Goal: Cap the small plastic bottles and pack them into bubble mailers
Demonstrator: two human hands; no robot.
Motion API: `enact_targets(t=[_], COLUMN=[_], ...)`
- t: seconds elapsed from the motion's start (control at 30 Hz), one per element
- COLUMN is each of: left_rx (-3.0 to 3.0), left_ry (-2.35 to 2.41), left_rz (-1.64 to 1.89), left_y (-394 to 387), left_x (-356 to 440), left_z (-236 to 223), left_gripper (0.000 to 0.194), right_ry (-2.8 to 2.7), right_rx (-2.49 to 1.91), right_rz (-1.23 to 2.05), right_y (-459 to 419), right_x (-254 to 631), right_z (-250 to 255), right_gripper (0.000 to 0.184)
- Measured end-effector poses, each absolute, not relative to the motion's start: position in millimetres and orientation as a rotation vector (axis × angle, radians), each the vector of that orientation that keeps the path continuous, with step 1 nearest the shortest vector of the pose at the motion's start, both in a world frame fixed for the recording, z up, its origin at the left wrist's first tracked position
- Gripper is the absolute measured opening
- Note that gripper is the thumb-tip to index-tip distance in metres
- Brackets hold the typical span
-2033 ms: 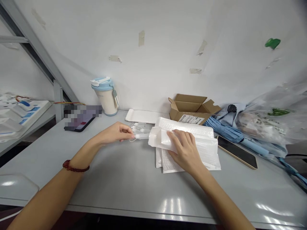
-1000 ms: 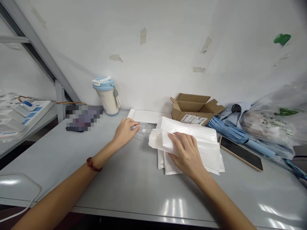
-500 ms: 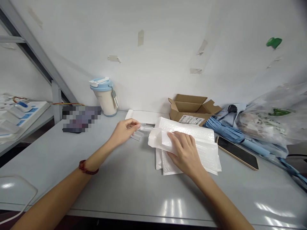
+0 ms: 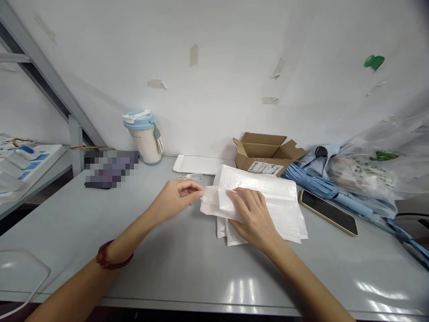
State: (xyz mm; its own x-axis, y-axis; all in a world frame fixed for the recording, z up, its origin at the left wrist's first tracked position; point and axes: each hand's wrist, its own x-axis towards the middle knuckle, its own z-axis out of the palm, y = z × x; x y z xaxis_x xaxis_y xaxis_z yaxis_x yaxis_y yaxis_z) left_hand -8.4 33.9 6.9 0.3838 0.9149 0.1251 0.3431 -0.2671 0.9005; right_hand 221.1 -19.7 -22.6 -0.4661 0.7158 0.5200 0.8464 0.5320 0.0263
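My left hand (image 4: 179,199) has thumb and fingertips pinched together at the mouth of a white bubble mailer (image 4: 228,203). Between the fingertips is the end of a clear plastic packet (image 4: 210,194), which lies partly inside the mailer; its contents cannot be made out. My right hand (image 4: 254,214) grips the mailer from the right, thumb on top, with the other fingers partly hidden. Beneath it lies a stack of white bubble mailers (image 4: 284,219). Behind my left hand, a small clear packet (image 4: 190,176) rests on the grey table (image 4: 167,264).
A flat white mailer (image 4: 197,164) lies by the wall. Beside it stands an open cardboard box (image 4: 264,154). A tumbler (image 4: 145,138) is at back left. On the right are a phone (image 4: 328,212), a blue umbrella (image 4: 335,192) and a plastic bag (image 4: 368,165).
My left hand has moved down and slightly right, bringing the clear packet into the mailer's mouth. The mailer has shifted a little left in my right hand. The view has shifted slightly.
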Motion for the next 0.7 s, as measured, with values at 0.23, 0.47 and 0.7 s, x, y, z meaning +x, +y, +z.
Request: enact_targets(t=[0.23, 0.47, 0.7], left_rx=[2.096, 1.858, 1.707], left_ry=[0.834, 0.928, 1.06], left_rz=[0.845, 1.042, 0.72], left_y=[8.5, 13.5, 24.4], left_x=[18.3, 4.8, 1.6], left_z=[-6.4, -3.7, -6.2], left_gripper=[0.021, 0.015, 0.024], right_ry=[-2.348, -2.319, -2.315], right_rx=[-1.175, -1.16, -1.109], right_rz=[-0.311, -0.368, -0.634], right_y=[-27.1, -27.1, -27.0], right_x=[212.2, 217.8, 220.3], right_z=[-20.6, -19.6, -17.4], right_gripper=[0.049, 0.048, 0.047])
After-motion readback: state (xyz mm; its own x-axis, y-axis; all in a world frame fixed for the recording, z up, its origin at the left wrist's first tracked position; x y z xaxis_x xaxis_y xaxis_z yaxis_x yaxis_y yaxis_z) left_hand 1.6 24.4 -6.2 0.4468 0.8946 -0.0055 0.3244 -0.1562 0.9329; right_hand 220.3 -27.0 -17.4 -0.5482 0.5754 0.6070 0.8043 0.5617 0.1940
